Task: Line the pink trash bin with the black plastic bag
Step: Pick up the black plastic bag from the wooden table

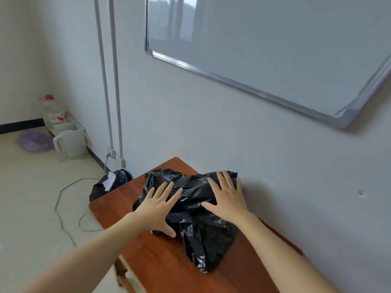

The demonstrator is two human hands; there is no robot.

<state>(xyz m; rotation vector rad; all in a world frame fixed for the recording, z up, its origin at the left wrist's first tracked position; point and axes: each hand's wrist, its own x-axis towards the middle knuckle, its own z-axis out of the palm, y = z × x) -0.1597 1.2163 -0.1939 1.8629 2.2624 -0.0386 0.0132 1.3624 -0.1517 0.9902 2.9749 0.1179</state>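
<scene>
Both flat, spread hands, left hand (157, 210) and right hand (227, 199), press the crumpled black plastic bag (196, 227) onto the wooden bench (160, 263), gripping nothing

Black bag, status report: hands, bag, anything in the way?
Left hand and right hand open, flat on black plastic bag. Bag crumpled on wooden table. Pink bin not in view. Nothing in the way.

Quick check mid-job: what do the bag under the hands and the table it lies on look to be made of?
Black bag: thin plastic film, glossy; it crumples into sharp wrinkles with bright glints. Table: looks like reddish-brown wood or wood veneer, smooth with a slight sheen; faint grain streaks show, though laminate can't be ruled out.
</scene>
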